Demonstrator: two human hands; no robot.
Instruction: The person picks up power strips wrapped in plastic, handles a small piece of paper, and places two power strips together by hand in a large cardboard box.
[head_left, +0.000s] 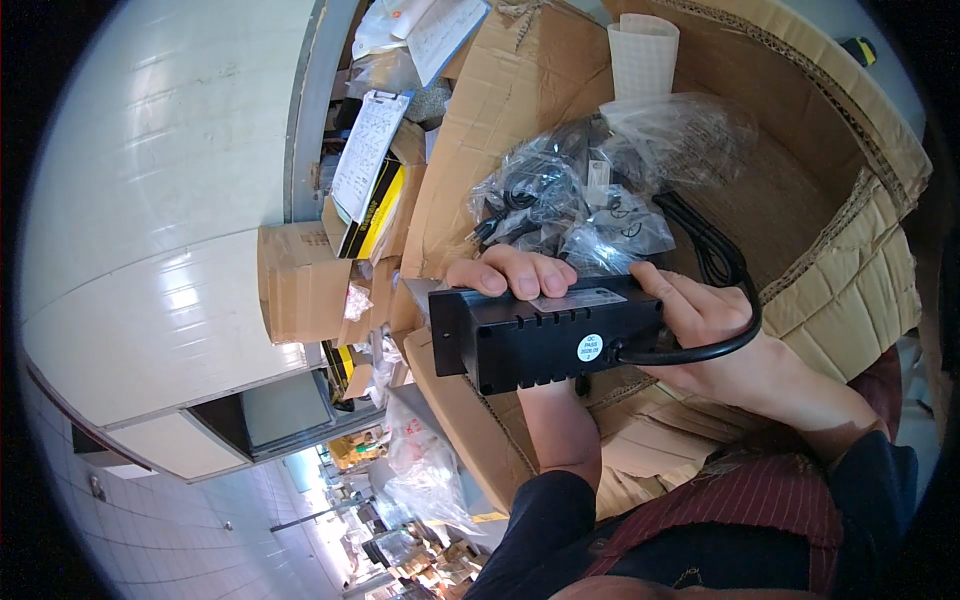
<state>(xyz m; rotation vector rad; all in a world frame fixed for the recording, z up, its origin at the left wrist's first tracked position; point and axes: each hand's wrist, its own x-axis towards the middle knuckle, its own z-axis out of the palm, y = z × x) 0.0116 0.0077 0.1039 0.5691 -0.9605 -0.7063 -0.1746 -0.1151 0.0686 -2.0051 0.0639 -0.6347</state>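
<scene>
Between my two hands is a black power adapter (500, 350), a long box with slots along its edges, a silver label on top and a round white sticker on the side facing me. My left hand (515, 272) wraps it from behind, fingers curled over its top edge; the palm is hidden. At the other end, my right hand (708, 318) grips the adapter with its fingers closed on the corner. A thick black cable (735, 345) leaves the adapter's near side and loops past the right wrist. Its coil hangs behind that hand.
Below the adapter stands a large open cardboard box (800, 130) holding several plastic-bagged black cables (610, 215) and a rolled white mesh sheet (643, 60). On the left, a clipboard (368, 150) rests on smaller cartons (305, 285). A clear plastic bag (425, 465) hangs beside the box.
</scene>
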